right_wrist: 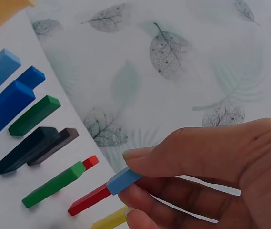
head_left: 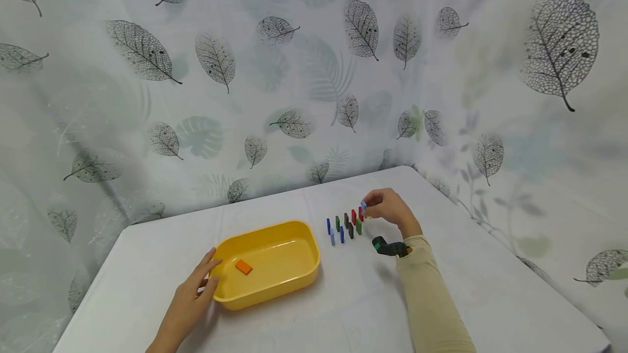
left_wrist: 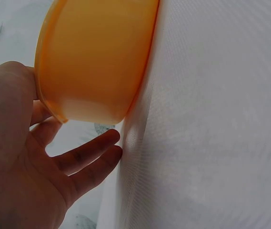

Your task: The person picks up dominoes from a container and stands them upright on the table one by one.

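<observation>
My right hand [head_left: 389,207] pinches a small light blue block [right_wrist: 124,181] between thumb and fingers at the far end of two rows of upright blocks. In the right wrist view, the held block overlaps the top end of a dark red block [right_wrist: 90,199], and a yellow block [right_wrist: 110,220] stands just below my fingers. On the left, my left hand [head_left: 188,298] holds the rim of a yellow tub [head_left: 267,295], with its other fingers stretched out beneath the rim in the left wrist view. An orange block [head_left: 243,267] lies flat inside the tub.
Beside the tub's right end, the rows hold a light blue block [head_left: 332,237], a green block [head_left: 359,226], a black block [head_left: 350,230] and several others, close together. A white cloth covers the table [head_left: 353,298]. Leaf-printed curtains [head_left: 304,97] hang behind and at both sides.
</observation>
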`<act>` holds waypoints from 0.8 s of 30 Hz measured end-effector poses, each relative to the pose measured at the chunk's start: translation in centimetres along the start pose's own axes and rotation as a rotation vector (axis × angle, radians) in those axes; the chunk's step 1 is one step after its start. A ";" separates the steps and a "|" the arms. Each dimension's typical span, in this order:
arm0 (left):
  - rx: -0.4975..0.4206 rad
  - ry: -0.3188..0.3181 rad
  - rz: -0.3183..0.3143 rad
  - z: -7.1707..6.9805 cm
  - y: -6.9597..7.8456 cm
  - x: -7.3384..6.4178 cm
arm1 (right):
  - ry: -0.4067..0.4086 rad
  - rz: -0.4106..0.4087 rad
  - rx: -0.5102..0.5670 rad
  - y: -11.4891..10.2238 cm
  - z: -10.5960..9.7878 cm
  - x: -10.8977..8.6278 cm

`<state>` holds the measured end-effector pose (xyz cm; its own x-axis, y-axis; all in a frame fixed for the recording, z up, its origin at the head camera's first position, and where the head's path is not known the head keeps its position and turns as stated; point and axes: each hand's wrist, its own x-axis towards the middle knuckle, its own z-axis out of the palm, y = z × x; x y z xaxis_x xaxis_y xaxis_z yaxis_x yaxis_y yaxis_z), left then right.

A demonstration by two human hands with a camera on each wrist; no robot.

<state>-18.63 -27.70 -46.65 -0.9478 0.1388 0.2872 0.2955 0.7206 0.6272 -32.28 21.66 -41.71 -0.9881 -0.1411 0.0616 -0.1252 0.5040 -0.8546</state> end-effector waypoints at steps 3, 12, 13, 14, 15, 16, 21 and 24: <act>-0.004 0.000 0.001 0.0 0.1 0.0 | -0.002 0.037 -0.002 0.5 0.0 0.1; -0.009 0.002 0.004 0.0 0.0 0.0 | -0.016 0.095 -0.015 2.4 0.6 0.4; -0.008 0.002 0.004 0.0 0.0 -0.1 | -0.015 0.094 -0.016 2.5 0.6 0.4; -0.009 0.002 0.004 0.0 0.0 -0.1 | -0.017 0.088 -0.019 2.6 0.7 0.4; -0.009 0.002 0.005 0.0 0.0 -0.1 | -0.020 0.083 -0.020 2.7 0.8 0.4; -0.009 0.002 0.005 0.0 0.0 -0.1 | -0.022 0.078 -0.015 2.8 0.8 0.4; -0.006 0.006 0.011 0.0 0.0 -0.1 | -0.020 0.072 0.001 3.2 1.0 0.4; -0.005 0.007 0.011 0.0 0.0 -0.1 | -0.029 0.086 0.018 3.6 1.1 0.5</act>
<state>-18.51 -27.69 -46.70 -0.9436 0.1416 0.2993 0.3065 0.7155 0.6278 -33.07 22.44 -45.31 -0.9921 -0.1228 -0.0271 -0.0383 0.5003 -0.8650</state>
